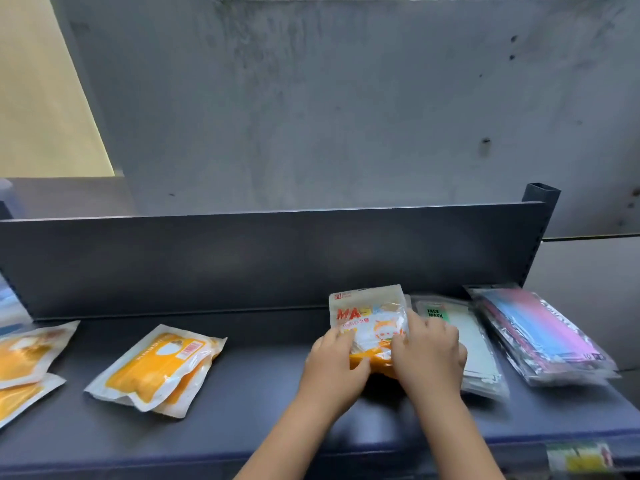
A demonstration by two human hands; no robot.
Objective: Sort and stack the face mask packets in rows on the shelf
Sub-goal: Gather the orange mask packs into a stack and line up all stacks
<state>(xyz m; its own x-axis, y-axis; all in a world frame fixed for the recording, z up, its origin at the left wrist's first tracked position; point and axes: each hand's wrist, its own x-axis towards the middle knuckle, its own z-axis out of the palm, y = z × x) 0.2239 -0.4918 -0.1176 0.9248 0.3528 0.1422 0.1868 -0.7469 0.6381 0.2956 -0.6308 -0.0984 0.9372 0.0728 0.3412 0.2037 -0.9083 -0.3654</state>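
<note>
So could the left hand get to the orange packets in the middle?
Probably yes. The shelf between the left hand and the orange packets is bare, but that hand is holding the cartoon mask packet now.

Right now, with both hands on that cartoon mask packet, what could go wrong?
1. The white cartoon-printed mask packet stands tilted on orange packets, held by the left hand and right hand; letting go may slide it forward.
2. The right hand overlaps the clear green-labelled face mask stack and could nudge it.
3. The glossy pink-and-blue mask packets sit fanned and might slip.
</note>
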